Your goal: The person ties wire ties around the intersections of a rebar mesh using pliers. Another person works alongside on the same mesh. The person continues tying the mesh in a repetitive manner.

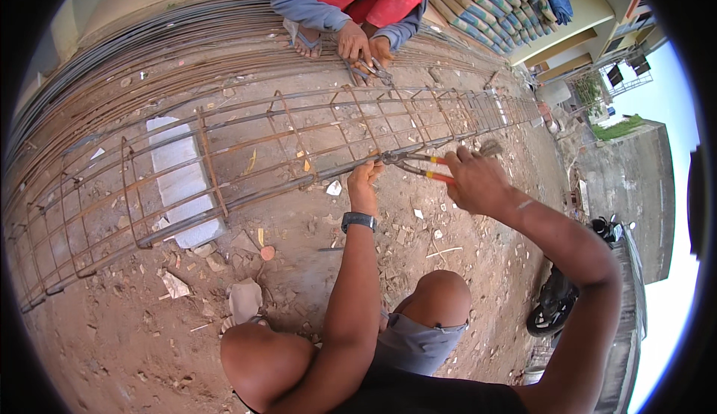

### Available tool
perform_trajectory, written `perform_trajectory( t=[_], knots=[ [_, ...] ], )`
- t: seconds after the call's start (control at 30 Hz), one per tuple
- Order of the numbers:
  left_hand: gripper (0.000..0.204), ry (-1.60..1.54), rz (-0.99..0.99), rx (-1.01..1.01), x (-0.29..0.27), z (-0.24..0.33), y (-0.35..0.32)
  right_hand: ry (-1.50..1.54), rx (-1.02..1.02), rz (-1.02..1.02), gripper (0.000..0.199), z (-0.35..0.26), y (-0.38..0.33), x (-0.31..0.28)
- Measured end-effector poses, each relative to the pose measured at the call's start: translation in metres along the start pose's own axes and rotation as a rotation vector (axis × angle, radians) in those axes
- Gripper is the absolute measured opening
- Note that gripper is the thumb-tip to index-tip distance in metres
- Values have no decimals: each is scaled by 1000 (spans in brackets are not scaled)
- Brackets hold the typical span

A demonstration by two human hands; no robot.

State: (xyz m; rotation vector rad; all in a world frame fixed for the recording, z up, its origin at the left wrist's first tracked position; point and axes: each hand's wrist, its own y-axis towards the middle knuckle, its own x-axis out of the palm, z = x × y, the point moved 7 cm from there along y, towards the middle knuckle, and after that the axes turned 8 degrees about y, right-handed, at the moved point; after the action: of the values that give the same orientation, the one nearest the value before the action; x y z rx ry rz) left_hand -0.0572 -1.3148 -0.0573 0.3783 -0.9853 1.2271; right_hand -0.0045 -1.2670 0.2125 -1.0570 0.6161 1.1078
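A long rusty rebar cage (258, 143) runs across the ground before me, its bars joined by square stirrups. My left hand (364, 187), with a dark band at the wrist, closes round the near lower bar beside a stirrup joint. My right hand (478, 181) grips tying pincers (424, 166) with red and yellow handles. Their jaws meet the bar just right of my left fingers; whether they bite a tie wire is too small to tell. A greyish tuft that looks like a bundle of thin wire (491, 147) sticks out above my right hand.
Opposite, a co-worker's hands (358, 46) hold another pair of pincers (382, 75) over the cage. A pale block (183, 178) lies under the cage at left. Loose long bars (142, 63) lie behind. Stacked sacks (493, 7) stand far right; a motorcycle (551, 302) stands at right.
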Motion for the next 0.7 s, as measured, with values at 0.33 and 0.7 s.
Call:
perform_trajectory(
  t=[0.33, 0.7],
  knots=[
    [43, -63, 15, -66, 6, -22, -7, -325, -8, -244, 51, 17, 54, -12],
    [54, -49, 14, -63, 7, 1, -19, 1759, 391, -872, 57, -31, -42, 147]
  ],
)
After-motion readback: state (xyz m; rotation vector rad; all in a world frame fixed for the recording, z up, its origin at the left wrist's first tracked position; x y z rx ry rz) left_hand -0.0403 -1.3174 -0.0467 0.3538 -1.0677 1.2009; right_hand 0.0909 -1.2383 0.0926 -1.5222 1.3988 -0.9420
